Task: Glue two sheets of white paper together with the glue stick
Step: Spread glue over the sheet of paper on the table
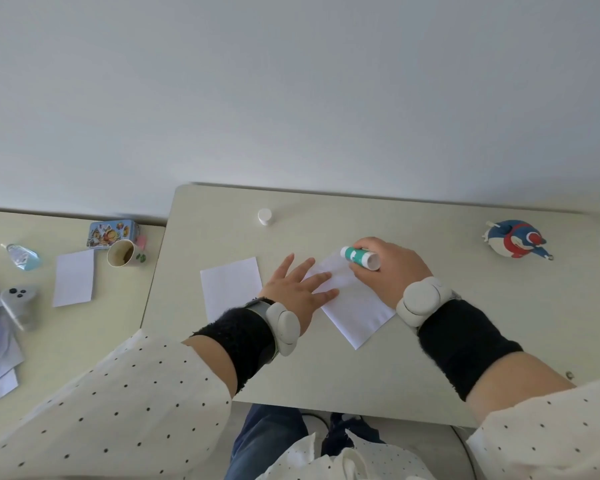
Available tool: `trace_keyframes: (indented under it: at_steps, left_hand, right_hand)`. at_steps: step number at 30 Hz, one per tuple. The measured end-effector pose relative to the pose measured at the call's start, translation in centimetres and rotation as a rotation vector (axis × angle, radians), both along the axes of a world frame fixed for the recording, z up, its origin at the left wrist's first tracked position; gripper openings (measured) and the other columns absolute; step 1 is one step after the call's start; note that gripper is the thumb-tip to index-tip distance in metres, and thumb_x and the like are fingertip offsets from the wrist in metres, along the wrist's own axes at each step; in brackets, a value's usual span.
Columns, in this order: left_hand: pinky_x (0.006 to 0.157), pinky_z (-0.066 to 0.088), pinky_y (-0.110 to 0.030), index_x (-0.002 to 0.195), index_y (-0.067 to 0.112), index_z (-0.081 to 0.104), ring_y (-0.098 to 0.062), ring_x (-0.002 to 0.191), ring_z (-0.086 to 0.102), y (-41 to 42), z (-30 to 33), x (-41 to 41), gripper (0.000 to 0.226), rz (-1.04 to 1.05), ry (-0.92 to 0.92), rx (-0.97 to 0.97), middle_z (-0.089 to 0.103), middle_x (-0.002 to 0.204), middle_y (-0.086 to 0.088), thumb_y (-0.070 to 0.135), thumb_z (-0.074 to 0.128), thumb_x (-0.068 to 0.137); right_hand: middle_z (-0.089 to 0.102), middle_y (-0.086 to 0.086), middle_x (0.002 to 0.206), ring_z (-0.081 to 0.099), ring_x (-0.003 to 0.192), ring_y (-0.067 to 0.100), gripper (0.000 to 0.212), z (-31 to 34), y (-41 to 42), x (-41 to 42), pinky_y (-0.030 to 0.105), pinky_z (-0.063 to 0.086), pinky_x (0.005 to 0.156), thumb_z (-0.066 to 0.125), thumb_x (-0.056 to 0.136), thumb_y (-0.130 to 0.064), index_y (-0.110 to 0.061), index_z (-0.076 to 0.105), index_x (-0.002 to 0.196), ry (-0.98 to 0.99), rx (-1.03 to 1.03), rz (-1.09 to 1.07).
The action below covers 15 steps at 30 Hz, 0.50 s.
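**Glue stick on tilted sheet, left hand bracing**

Item 1: my right hand (387,268), grip curled around the glue stick (360,258), a green-and-white tube lying nearly level; its working end seems to meet the paper, though the fingers hide the contact.

Item 2: tilted white sheet (355,303) under both hands, turned diamond-wise on the desk (326,368).

Item 3: my left hand (297,289), fingers straight and spread, pressing flat on that sheet's left part.

Item 4: second white sheet (231,289), just left of the left hand, lying square.

Item 5: white cap (265,216), well apart near the far edge.

Item 6: blue-and-red plush toy (515,239), far right.

Item 7: side desk (84,341) at left, carrying a paper cup (122,253) and decorated tin (113,233).
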<state>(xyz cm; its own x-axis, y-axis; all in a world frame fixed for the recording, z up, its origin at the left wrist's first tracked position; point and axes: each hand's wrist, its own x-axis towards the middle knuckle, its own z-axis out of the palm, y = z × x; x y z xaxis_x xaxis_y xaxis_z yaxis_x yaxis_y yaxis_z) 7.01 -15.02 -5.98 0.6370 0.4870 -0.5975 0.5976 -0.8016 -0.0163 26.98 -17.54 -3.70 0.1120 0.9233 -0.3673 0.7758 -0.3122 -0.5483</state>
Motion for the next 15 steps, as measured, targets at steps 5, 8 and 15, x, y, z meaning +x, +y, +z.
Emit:
trace_keyframes:
  at_steps: [5, 8, 15]
  left_hand:
    - [0.114, -0.016, -0.050, 0.148, 0.045, 0.002, -0.026, 0.146, -0.012, 0.0, 0.1, 0.1, 0.061, -0.004, 0.019, -0.002, -0.004, 0.160, 0.011, 0.025, 0.031, 0.098]
    - [0.114, -0.015, -0.051, 0.148, 0.044, 0.003, -0.026, 0.146, -0.010, 0.0, 0.3, 0.2, 0.061, -0.009, 0.027, -0.002, -0.003, 0.160, 0.010, 0.025, 0.031, 0.097]
    - [0.113, -0.017, -0.050, 0.148, 0.044, 0.004, -0.025, 0.146, -0.006, 0.0, 0.2, 0.2, 0.062, -0.005, 0.013, 0.008, -0.001, 0.160, 0.010, 0.026, 0.033, 0.096]
  right_hand:
    - [0.063, -0.007, 0.082, 0.058, 0.073, 0.015, 0.023, -0.4, 0.1, -1.0, 0.027, 0.041, 0.059, 0.054, 0.087, -0.039, -0.030, 0.057, 0.108, 0.000, -0.085, 0.050]
    - [0.058, -0.009, 0.075, 0.055, 0.069, 0.014, 0.022, -0.2, 0.2, -1.3, 0.027, 0.036, 0.054, 0.053, 0.088, -0.038, -0.028, 0.057, 0.106, -0.032, -0.115, 0.061]
    - [0.056, -0.011, 0.075, 0.056, 0.071, 0.015, 0.022, 0.2, -0.8, -1.3, 0.023, 0.033, 0.051, 0.053, 0.085, -0.036, -0.030, 0.056, 0.106, -0.098, -0.217, 0.086]
